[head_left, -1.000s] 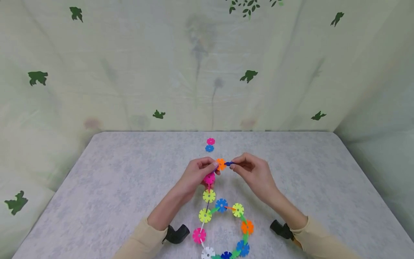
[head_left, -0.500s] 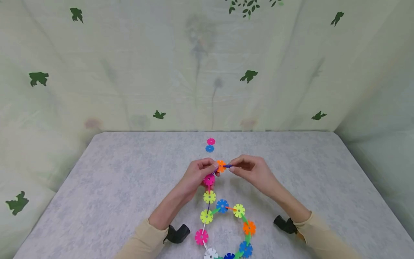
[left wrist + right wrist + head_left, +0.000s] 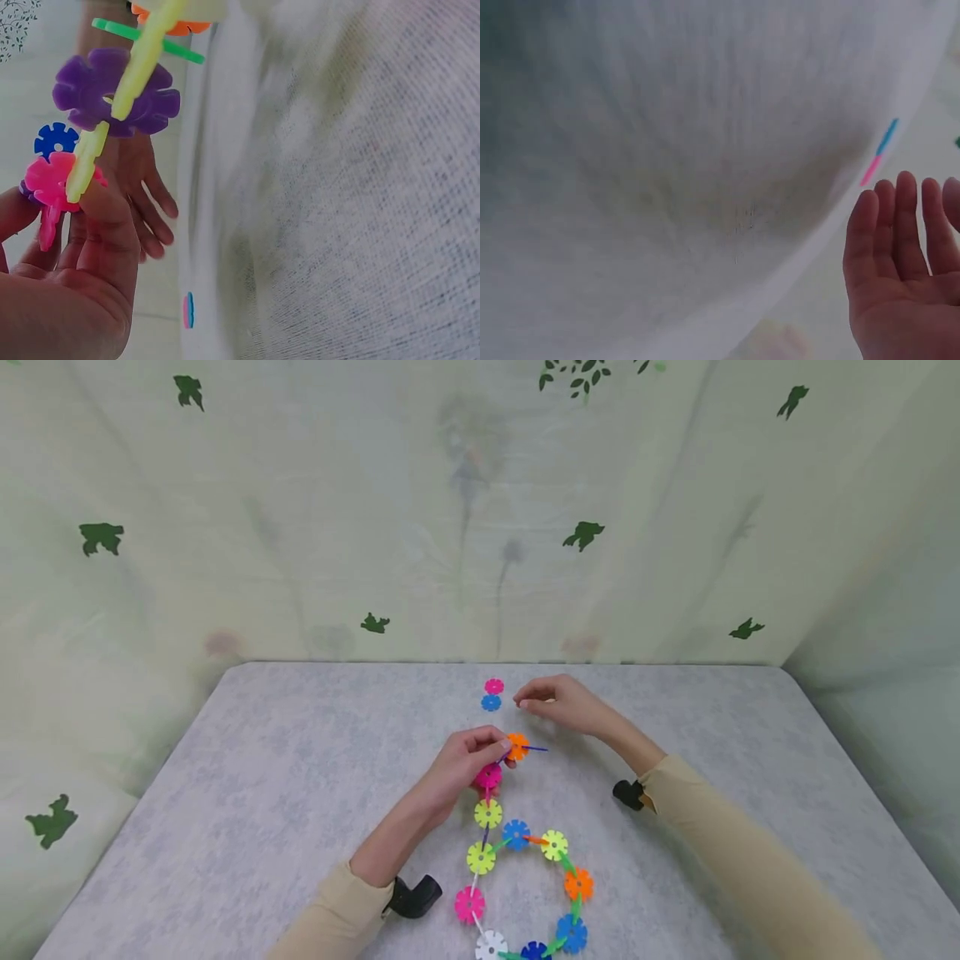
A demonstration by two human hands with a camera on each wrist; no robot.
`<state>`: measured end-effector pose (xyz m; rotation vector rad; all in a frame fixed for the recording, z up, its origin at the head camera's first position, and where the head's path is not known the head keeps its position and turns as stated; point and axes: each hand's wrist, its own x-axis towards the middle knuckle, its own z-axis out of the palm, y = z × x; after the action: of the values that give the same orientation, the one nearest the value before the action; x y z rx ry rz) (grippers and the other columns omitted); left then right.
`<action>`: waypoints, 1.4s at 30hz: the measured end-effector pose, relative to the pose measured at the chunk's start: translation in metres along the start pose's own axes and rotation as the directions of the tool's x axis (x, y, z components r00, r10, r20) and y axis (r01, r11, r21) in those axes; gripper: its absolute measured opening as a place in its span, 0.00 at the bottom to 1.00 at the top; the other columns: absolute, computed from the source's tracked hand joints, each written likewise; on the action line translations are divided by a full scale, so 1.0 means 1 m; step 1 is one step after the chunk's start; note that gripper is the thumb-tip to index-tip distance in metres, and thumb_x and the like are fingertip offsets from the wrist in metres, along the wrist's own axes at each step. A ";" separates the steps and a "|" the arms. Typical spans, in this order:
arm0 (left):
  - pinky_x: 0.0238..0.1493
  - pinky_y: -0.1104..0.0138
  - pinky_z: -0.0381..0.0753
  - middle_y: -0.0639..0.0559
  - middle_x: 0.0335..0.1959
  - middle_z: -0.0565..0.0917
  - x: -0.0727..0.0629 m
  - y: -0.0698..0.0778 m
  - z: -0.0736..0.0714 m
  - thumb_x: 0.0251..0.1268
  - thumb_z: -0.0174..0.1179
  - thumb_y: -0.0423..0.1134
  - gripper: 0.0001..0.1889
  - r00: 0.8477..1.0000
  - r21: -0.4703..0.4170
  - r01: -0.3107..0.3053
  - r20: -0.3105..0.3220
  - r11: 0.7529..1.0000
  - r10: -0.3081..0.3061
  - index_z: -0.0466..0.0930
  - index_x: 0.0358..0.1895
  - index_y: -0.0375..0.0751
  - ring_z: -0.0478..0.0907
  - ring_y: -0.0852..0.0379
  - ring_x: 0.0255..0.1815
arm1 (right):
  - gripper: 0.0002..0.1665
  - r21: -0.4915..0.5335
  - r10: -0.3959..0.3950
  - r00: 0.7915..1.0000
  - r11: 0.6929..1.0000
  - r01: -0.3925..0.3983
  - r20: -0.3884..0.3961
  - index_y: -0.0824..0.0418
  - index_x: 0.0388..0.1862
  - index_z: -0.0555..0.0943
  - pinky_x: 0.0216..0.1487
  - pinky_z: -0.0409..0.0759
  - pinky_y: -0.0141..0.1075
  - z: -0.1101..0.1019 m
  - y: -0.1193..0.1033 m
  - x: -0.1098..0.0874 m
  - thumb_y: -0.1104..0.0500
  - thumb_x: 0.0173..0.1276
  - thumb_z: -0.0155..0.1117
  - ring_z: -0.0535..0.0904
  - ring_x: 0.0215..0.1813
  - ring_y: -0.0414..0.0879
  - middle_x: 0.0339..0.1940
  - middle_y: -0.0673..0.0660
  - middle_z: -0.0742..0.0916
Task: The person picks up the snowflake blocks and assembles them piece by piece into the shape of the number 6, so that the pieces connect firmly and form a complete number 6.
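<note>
My left hand (image 3: 465,764) pinches the upper end of a chain of notched plastic snowflake discs. At its fingertips is an orange disc (image 3: 517,747), with a dark blue disc (image 3: 537,748) slotted in edge-on and pointing right. A pink disc (image 3: 489,776) sits just below the fingers, joined to a yellow disc (image 3: 488,814). In the left wrist view a purple disc (image 3: 90,90) stands out above the fingers. My right hand (image 3: 562,703) holds nothing; its fingers are relaxed, just right of a loose blue disc (image 3: 491,702) and a loose pink disc (image 3: 494,686).
The chain's lower part loops round on the grey table (image 3: 315,777), with a white disc (image 3: 491,946) and an orange disc (image 3: 578,885) among others. Behind the table's far edge hangs a pale curtain (image 3: 412,527) with green bird shapes.
My right hand has let go of the dark blue disc, now slotted into the orange one, and has moved up towards the loose discs. My left hand keeps its hold on the chain.
</note>
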<state>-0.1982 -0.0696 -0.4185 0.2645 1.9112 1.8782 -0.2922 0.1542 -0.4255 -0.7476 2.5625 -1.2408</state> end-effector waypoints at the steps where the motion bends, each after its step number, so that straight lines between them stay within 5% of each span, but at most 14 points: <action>1: 0.21 0.69 0.75 0.36 0.39 0.81 0.000 0.000 0.000 0.74 0.56 0.43 0.11 1.000 0.001 -0.002 -0.001 1.000 0.002 0.79 0.44 0.37 0.75 0.57 0.17 | 0.15 -0.027 0.008 1.000 1.000 -0.007 0.008 0.63 0.54 0.83 0.57 0.77 0.44 0.000 0.002 0.007 0.59 0.73 0.60 0.80 0.54 0.49 0.51 0.56 0.86; 12: 0.22 0.70 0.76 0.41 0.37 0.82 0.004 -0.002 -0.002 0.74 0.56 0.42 0.12 1.000 -0.006 0.018 0.003 1.000 -0.018 0.79 0.46 0.35 0.76 0.56 0.18 | 0.25 -0.146 0.062 0.991 0.988 -0.044 0.120 0.59 0.68 0.73 0.63 0.71 0.47 0.000 0.011 0.060 0.65 0.72 0.56 0.72 0.60 0.53 0.62 0.57 0.79; 18: 0.21 0.70 0.75 0.38 0.38 0.81 0.003 -0.004 -0.004 0.74 0.56 0.42 0.12 1.000 -0.009 0.016 -0.011 1.000 -0.016 0.78 0.46 0.34 0.77 0.57 0.18 | 0.22 -0.207 0.029 0.994 0.978 -0.006 0.108 0.58 0.63 0.79 0.61 0.71 0.45 0.006 0.019 0.070 0.65 0.71 0.59 0.72 0.57 0.52 0.59 0.58 0.78; 26: 0.21 0.70 0.76 0.39 0.39 0.83 0.001 -0.004 -0.003 0.73 0.57 0.43 0.13 0.999 0.004 0.036 -0.026 0.999 -0.036 0.79 0.47 0.35 0.78 0.55 0.19 | 0.17 -0.158 0.075 0.996 0.985 -0.066 0.055 0.59 0.54 0.81 0.56 0.74 0.42 0.009 0.019 0.065 0.66 0.66 0.66 0.74 0.51 0.50 0.50 0.55 0.82; 32: 0.21 0.70 0.76 0.43 0.37 0.83 0.001 -0.005 -0.004 0.73 0.57 0.43 0.13 0.999 -0.002 0.038 -0.032 0.999 -0.038 0.79 0.47 0.35 0.79 0.55 0.20 | 0.13 -0.126 0.046 0.998 0.991 -0.041 0.032 0.60 0.48 0.81 0.50 0.75 0.39 0.006 0.017 0.059 0.68 0.64 0.67 0.75 0.45 0.50 0.43 0.55 0.83; 42: 0.21 0.69 0.76 0.32 0.43 0.81 0.000 -0.009 -0.003 0.74 0.55 0.42 0.11 0.998 -0.011 0.054 -0.041 0.998 -0.055 0.79 0.44 0.37 0.77 0.55 0.18 | 0.12 -0.142 0.036 0.992 0.990 -0.019 0.119 0.60 0.45 0.83 0.49 0.77 0.40 -0.004 0.010 0.027 0.72 0.66 0.60 0.76 0.43 0.48 0.41 0.52 0.85</action>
<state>-0.1985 -0.0726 -0.4272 0.1703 1.9163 1.8702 -0.3206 0.1477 -0.4300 -0.7871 2.5707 -0.9827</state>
